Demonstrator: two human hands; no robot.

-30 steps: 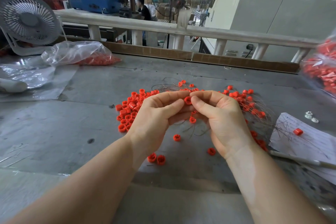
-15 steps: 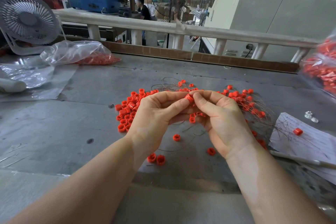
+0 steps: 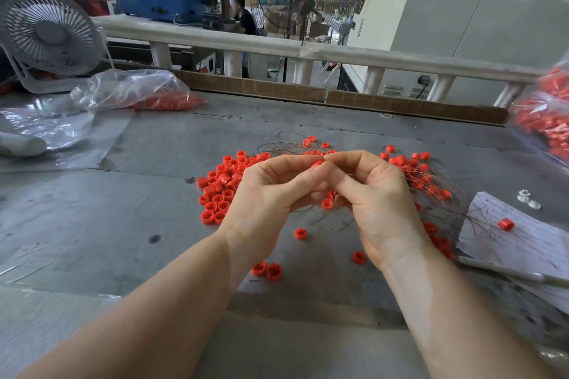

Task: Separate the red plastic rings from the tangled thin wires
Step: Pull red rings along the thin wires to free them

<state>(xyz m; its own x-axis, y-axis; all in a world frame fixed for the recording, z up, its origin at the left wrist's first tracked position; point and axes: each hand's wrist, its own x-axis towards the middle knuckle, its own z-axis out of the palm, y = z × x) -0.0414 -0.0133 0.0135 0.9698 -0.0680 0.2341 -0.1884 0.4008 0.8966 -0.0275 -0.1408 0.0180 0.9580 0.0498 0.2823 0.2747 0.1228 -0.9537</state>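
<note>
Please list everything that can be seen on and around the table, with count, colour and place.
loose rings: many, red, heap left of the hands
wired rings: many, red, right of the hands
thin wires: a tangle, dark, through the wired rings
held ring: one, red, between the fingertips
bags of rings: two, clear, far left and right edge
fan: one, white, far left
paper: one sheet, white, right
table: one, grey
left hand: pinches the held ring
right hand: pinches the held ring
</note>
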